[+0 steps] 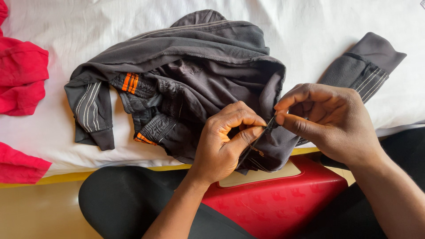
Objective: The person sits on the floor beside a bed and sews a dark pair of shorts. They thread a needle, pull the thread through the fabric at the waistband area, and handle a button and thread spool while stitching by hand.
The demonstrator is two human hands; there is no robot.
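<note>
— So, what are your hands doing right now?

— Both are pinching one edge of a dark grey garment [199, 75], a crumpled fleece-lined jacket or tracksuit top with orange stripes inside. My left hand [226, 139] grips the edge between thumb and curled forefinger. My right hand [330, 119] pinches the same edge higher up, thumb against forefinger, the other fingers folded in. Neither hand is slack.

— Where does the garment lie from your fingers?

— It is heaped on a white bedsheet [310, 26] straight ahead of me, spreading up and to the left of my hands. The strip I hold runs diagonally, from low by the left thumb up to the right fingertips. The left hand is nearer the bulk of the cloth; the right sits at the outer side, near a cuffed sleeve [367, 62] that sticks out to the right.

— Anything else around?

— A red plastic stool or tub [283, 199] sits below my hands, between my legs in black trousers. Red fabric [22, 75] lies at the left edge.

— What can't you make out?

— Whether the strip is a zip, a seam or a cord; my fingers cover it. The red fabric is cut off by the frame, and the garment's folds hide its true shape.
</note>
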